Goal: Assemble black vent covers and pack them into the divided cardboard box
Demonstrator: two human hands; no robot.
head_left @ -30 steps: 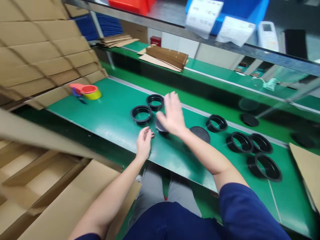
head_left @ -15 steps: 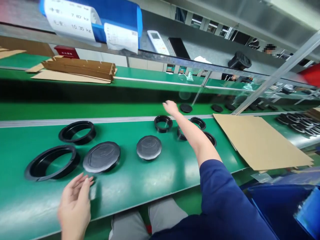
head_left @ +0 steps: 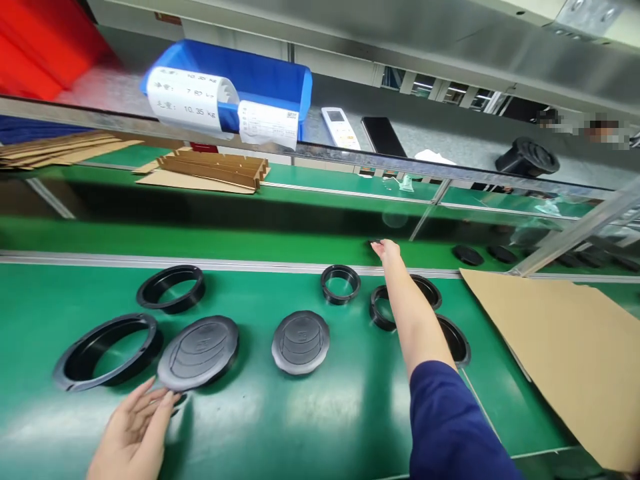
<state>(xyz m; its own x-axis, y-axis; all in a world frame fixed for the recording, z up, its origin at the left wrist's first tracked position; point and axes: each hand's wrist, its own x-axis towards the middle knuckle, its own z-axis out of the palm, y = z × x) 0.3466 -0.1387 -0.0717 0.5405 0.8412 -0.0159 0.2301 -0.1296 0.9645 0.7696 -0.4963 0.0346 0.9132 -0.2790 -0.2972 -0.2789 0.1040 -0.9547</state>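
Note:
My right hand [head_left: 386, 249] reaches far over the green table, its fingers closed on a black round vent that is mostly hidden; only a thin dark edge shows at the fingertips. At lower left, my left hand [head_left: 131, 427] has loosely curled fingers, with the thumb apart. Those fingertips are by the near edge of a large black round vent [head_left: 200, 353]; whether they touch it, and what the small dark patch beside them is, I cannot make out. A smaller vent [head_left: 301, 342] lies in the middle. Black rings [head_left: 173, 288] stand left of it and behind it, including a small ring [head_left: 340, 285].
More black discs [head_left: 468, 255] sit on the strip behind the metal rail [head_left: 280, 267]. Cardboard sheets [head_left: 555, 347] lie at right. The shelf above holds a blue bin [head_left: 270, 83] with labels, a white remote [head_left: 341, 128], a phone [head_left: 384, 136] and a black part [head_left: 527, 157].
The view has shifted, so the scene sits lower and further right. My right hand has taken the nearest black disc from the rear strip. My left hand stays by the large vent.

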